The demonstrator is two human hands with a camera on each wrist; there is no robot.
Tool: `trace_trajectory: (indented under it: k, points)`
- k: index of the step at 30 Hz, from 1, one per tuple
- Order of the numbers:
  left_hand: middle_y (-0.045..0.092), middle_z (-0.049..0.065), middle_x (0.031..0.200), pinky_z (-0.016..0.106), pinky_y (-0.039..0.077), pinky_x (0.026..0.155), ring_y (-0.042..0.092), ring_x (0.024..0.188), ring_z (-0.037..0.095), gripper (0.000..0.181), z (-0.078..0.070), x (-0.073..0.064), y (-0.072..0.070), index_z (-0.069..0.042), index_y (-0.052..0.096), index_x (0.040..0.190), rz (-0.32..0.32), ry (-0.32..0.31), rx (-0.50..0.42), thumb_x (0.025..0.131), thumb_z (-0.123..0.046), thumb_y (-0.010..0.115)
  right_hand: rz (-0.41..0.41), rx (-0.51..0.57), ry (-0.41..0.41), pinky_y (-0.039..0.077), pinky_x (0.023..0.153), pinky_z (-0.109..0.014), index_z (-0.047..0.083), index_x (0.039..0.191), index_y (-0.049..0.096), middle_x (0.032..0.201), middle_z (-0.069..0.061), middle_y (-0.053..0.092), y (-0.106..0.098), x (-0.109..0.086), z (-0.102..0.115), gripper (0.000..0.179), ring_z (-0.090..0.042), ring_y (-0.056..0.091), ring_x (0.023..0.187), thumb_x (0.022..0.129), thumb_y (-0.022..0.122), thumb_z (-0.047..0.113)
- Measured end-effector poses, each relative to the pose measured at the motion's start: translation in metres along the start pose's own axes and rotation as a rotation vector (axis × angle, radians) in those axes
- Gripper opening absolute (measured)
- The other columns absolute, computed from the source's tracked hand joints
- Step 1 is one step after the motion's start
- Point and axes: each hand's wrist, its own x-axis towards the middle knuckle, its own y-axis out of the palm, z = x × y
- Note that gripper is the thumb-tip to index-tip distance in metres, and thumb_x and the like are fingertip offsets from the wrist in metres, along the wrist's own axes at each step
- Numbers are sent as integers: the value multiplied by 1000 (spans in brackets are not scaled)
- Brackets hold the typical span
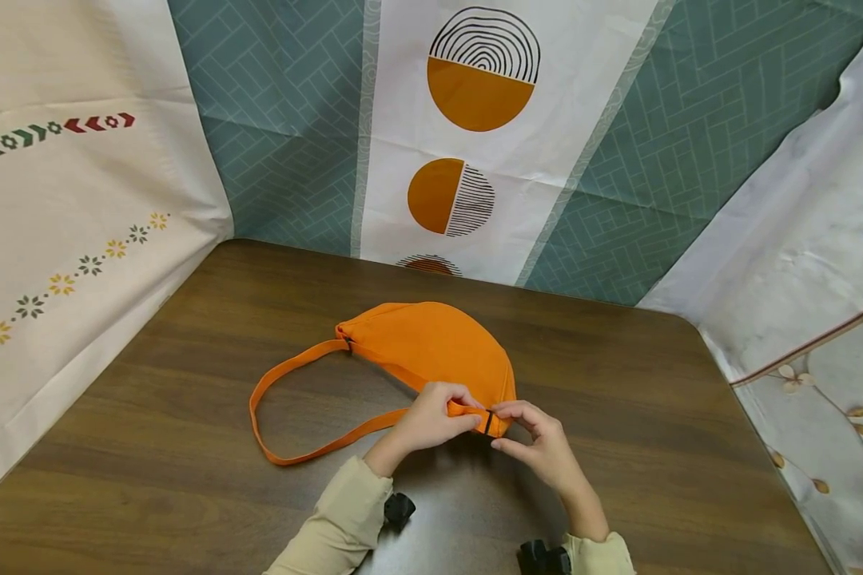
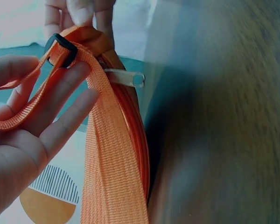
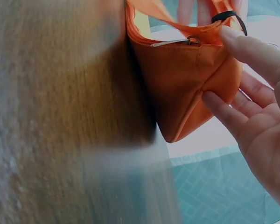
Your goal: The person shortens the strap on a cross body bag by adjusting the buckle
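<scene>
An orange waist bag (image 1: 431,335) lies on the wooden table, its strap (image 1: 359,432) looping out to the left. My left hand (image 1: 431,417) holds a fold of the strap near the bag's right end, beside a black slider buckle (image 1: 488,422). In the left wrist view, the webbing passes through the buckle (image 2: 71,46) and bends between thumb and fingers. My right hand (image 1: 542,447) pinches the bag's right end beside the buckle, with the thumb at it in the right wrist view. A metal zipper pull (image 2: 123,77) hangs by the zipped edge.
The brown wooden table (image 1: 151,399) extends around the bag. Behind it hangs a green and white patterned cloth (image 1: 295,144). Pale cloths with printed motifs flank the table on the left (image 1: 79,239) and right (image 1: 798,279).
</scene>
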Motion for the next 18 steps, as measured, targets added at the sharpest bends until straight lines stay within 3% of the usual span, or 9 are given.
trace_trajectory:
  k: [7,13,18]
  points:
    - [63,7,83,21,43,54,50,62,10,4,1,0,-1,-2,63,81,10,7,-9,78,-3,65,-12,-57,-45,44,80,-22,-10,91,61,93,-22,60,1,2,0,37,-19,58,91,58,69,-23]
    - [65,5,95,23,44,77,56,86,14,26,1,-1,-5,-3,66,98,62,94,156,72,-3,71,-28,-48,-45,46,78,-22,-13,89,62,90,-23,60,2,2,0,35,-20,58,88,57,68,-25]
    - [65,3,96,24,43,80,56,88,13,34,1,0,-5,-5,67,100,94,114,296,68,-10,78,-39,-41,-33,45,78,-21,-11,91,64,92,-21,61,2,3,1,33,-16,58,90,60,69,-20]
